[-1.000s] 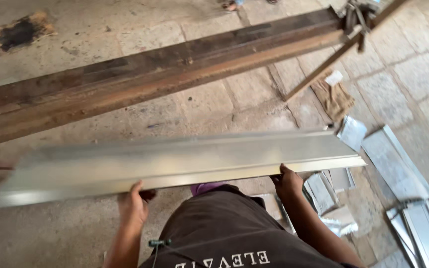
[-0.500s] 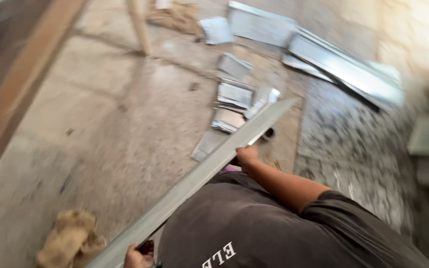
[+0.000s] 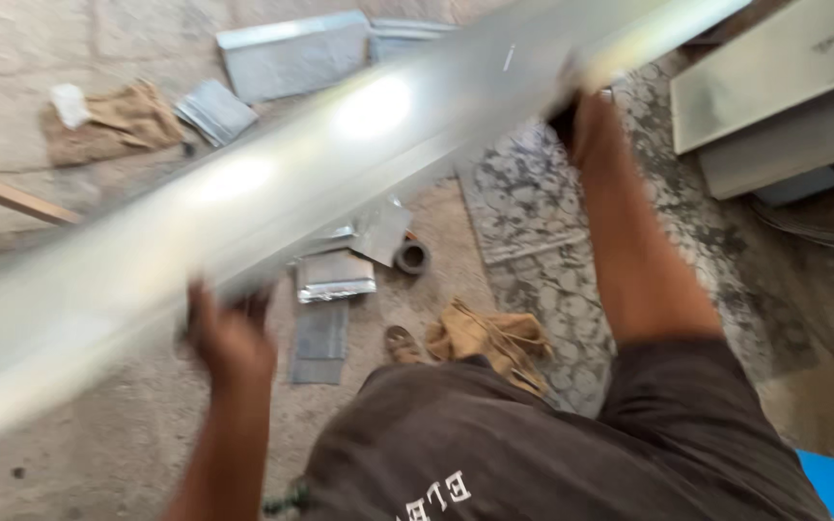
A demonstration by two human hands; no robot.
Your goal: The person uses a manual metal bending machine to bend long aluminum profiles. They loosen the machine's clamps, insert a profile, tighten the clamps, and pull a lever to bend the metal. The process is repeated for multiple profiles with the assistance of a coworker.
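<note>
The long metal profile [image 3: 340,164] is held in both hands and runs as a blurred, shiny band from the lower left of the frame to the upper right edge. The left hand [image 3: 229,333], left of centre, is closed on the profile's lower edge; its grip is wrapped around the metal from below. The right hand [image 3: 581,106], in the upper right, is closed on the same profile, the forearm stretched upward from the dark shirt [image 3: 552,453] at the bottom. Below the profile, on the floor [image 3: 98,453], flat metal offcuts [image 3: 335,275] lie just beside a small dark ring [image 3: 411,257]. A tan cloth [image 3: 485,338] lies near the frame centre, a second cloth [image 3: 113,121] at upper left. Grey sheet pieces [image 3: 291,53] lie at the top. A patterned stone slab [image 3: 552,251] lies right of centre.
</note>
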